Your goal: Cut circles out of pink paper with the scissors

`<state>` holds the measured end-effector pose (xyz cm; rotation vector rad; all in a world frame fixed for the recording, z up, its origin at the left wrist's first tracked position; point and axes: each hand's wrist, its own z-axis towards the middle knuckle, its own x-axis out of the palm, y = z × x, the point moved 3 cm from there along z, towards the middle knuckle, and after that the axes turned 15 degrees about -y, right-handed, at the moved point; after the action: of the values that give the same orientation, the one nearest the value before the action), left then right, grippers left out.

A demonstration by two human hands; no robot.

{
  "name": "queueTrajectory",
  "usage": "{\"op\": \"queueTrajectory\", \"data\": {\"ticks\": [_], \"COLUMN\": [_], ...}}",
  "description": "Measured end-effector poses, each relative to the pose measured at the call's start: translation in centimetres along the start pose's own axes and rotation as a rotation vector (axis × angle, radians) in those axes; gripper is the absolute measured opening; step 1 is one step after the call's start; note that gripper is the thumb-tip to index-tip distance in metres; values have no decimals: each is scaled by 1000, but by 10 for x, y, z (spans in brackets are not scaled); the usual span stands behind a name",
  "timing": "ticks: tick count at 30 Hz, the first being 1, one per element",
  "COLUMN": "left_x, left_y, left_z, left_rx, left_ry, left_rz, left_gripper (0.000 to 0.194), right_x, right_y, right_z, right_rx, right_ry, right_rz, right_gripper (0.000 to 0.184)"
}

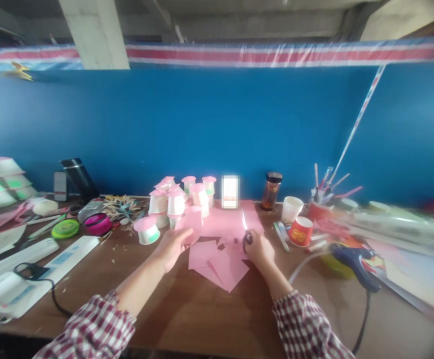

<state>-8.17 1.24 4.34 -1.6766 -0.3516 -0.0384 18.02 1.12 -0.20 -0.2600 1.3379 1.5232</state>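
Note:
A piece of pink paper [191, 223], roughly rounded, is pinched between the thumb and fingers of my left hand [174, 247]. My right hand [260, 250] is closed around the dark handles of a pair of scissors [244, 220], whose bright blades point up and away from me. Scissors and held piece are apart. Below and between my hands lie overlapping pink paper sheets [224, 267] with small scraps on them. A larger pink sheet [220, 222] spreads behind. Just beyond my left hand, a white paper cup [147, 232] with a pink top stands upside down.
Several pink-topped paper cups [175, 203] are stacked at the back. On the right are a brown jar [272, 192], a red cup [301, 232], markers [281, 235] and a dark glue gun [357, 262]. Left: a power strip [18, 286], a green tape measure [65, 229].

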Motion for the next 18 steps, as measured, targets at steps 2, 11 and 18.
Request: {"op": "queueTrajectory", "data": {"ticks": [2, 11, 18], "left_x": [0, 15, 39], "left_y": [2, 22, 38], "left_z": [-3, 0, 5], "left_rx": [18, -11, -174], "left_ry": [13, 6, -72], "left_rz": [90, 112, -120], "left_gripper": [24, 23, 28], "right_x": [-2, -7, -2], "right_y": [0, 3, 7], "right_z": [-1, 1, -2], "right_rx": [-6, -14, 16], "right_ry": [-11, -139, -82], "right_rz": [-51, 51, 426], "right_gripper": [19, 35, 45]}}
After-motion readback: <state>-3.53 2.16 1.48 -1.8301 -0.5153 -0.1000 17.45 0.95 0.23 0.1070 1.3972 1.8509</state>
